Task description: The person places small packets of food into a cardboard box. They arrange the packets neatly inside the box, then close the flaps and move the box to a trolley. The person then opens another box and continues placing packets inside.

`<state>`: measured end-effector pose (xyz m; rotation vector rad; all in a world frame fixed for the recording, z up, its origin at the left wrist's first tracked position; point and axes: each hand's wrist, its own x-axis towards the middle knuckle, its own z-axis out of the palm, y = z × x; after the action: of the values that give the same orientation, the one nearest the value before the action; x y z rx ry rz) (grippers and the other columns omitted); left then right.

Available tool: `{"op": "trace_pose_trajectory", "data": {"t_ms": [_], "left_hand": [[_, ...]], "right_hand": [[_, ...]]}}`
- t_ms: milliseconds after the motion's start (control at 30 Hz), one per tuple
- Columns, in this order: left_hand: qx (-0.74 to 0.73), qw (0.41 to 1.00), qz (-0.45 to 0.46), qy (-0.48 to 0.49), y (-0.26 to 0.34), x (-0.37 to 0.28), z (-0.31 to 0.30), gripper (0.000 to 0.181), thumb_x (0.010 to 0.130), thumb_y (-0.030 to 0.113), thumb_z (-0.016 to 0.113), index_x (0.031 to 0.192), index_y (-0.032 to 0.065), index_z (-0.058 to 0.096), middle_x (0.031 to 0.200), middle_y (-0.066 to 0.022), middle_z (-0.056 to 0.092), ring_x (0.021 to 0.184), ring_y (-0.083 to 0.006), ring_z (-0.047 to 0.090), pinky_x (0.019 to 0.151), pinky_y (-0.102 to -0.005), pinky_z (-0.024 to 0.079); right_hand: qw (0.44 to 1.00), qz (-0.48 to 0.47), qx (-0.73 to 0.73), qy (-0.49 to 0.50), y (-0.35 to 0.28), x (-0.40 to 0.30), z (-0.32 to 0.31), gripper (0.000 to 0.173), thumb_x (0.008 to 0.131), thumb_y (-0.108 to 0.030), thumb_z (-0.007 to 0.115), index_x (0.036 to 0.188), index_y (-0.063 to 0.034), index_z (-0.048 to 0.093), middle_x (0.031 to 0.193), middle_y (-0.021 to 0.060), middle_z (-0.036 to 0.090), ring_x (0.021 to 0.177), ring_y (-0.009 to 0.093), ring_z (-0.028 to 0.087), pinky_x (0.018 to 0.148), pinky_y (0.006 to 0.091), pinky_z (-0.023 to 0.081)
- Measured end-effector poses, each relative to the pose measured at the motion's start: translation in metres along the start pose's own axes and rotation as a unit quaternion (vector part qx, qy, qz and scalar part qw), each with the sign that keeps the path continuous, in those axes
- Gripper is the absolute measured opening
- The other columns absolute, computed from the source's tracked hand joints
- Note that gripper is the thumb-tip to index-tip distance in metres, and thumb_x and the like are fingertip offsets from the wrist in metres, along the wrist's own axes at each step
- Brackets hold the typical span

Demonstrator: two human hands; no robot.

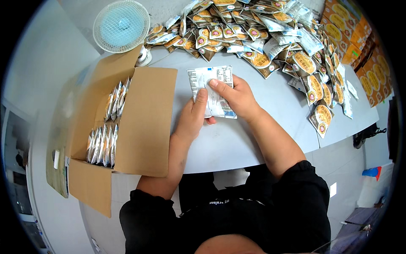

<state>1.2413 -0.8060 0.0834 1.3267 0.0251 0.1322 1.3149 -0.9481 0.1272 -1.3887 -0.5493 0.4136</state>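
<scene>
Both my hands hold a square sealed plastic food packet [213,103], its white printed side up, above the table. My left hand [192,119] grips its lower left part, thumb on top. My right hand [239,96] grips the right edge, its thumb lying across the face. To the left stands an open cardboard box [144,122] with two rows of packets [103,144] standing on edge inside. Beyond my hands, a large heap of similar brown, orange and white packets [234,31] lies on the table.
The pale table [222,143] ends close to my body. At the far left stands a small fan [121,26] with a round grille, just behind the box. Orange printed cartons [374,76] are stacked at the right, past the heap. The box's flaps spread outward.
</scene>
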Motion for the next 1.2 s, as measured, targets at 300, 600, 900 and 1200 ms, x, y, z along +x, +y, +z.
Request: {"op": "trace_pose_trajectory", "data": {"t_ms": [300,600,900,1200], "left_hand": [[0.155,0.986,0.039,0.048,0.01,-0.015,0.011,0.048,0.098,0.046,0.05,0.1,-0.0007,0.063,0.076,-0.0023,0.061,0.061,-0.007,0.055,0.046,-0.0221,0.044],[0.023,0.999,-0.034,0.01,0.005,0.0,0.003,0.067,0.098,0.061,0.028,0.111,0.0024,0.059,0.078,-0.0047,0.065,0.057,-0.0083,0.057,0.046,-0.0205,0.044],[-0.142,0.988,-0.046,-0.044,0.005,0.007,-0.002,0.071,0.098,0.061,0.025,0.122,0.0002,0.052,0.09,-0.0075,0.068,0.064,-0.0121,0.062,0.046,-0.024,0.047],[0.0,0.999,-0.041,0.023,0.002,0.002,0.0,0.043,0.099,0.041,0.048,0.118,0.0033,0.056,0.088,-0.0051,0.066,0.07,-0.0099,0.063,0.051,-0.0249,0.05]], "right_hand": [[0.997,0.067,-0.003,0.038,0.001,0.01,-0.004,0.041,0.091,-0.037,0.063,0.098,0.0037,0.063,0.088,0.0088,0.069,0.073,0.013,0.063,0.062,0.0269,0.05],[0.988,0.122,0.094,0.031,0.009,0.018,-0.012,0.047,0.093,-0.041,0.06,0.104,0.0046,0.062,0.093,0.0103,0.067,0.08,0.016,0.064,0.072,0.0289,0.051],[0.982,0.137,0.123,-0.052,0.013,0.019,-0.02,0.041,0.089,-0.029,0.067,0.11,0.0046,0.06,0.098,0.0119,0.069,0.085,0.018,0.068,0.074,0.0299,0.055],[0.986,0.131,-0.084,-0.058,0.011,0.016,-0.012,0.038,0.09,-0.032,0.066,0.109,0.0002,0.063,0.096,0.0072,0.067,0.081,0.012,0.064,0.071,0.0251,0.052]]}}
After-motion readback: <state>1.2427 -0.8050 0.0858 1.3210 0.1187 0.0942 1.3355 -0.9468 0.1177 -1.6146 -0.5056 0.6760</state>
